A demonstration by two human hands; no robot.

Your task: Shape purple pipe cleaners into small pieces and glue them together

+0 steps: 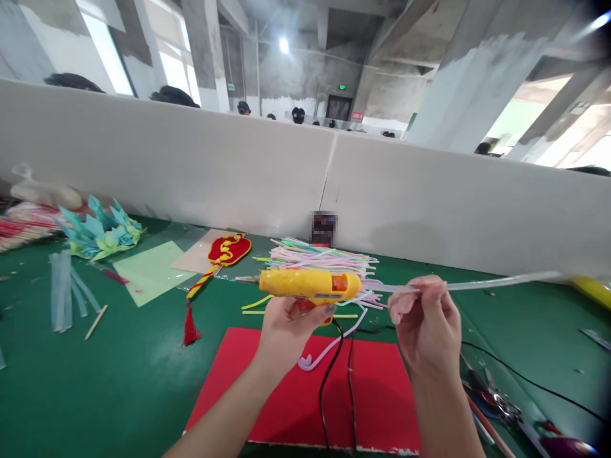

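My left hand [291, 327] is wrapped round the handle of a yellow hot glue gun [300, 283], whose nozzle points left. Between the fingers of my right hand [427, 324] is a long translucent glue stick [496, 282]. One end of the stick reaches toward the back of the gun; whether it sits inside cannot be made out. From the handle a black cord [329, 381] runs down over a red board [377, 394]. A lilac pipe cleaner [329, 348] with a curled end lies partly on that board.
Behind the gun lies a pile of pastel pipe cleaners [324, 257]. To the left are a red fan-shaped ornament with a tassel [229, 250], green paper [155, 272], glue sticks [61, 292] and teal paper flowers [102, 232]. Pliers [506, 407] lie at right. A white partition [191, 165] stands behind.
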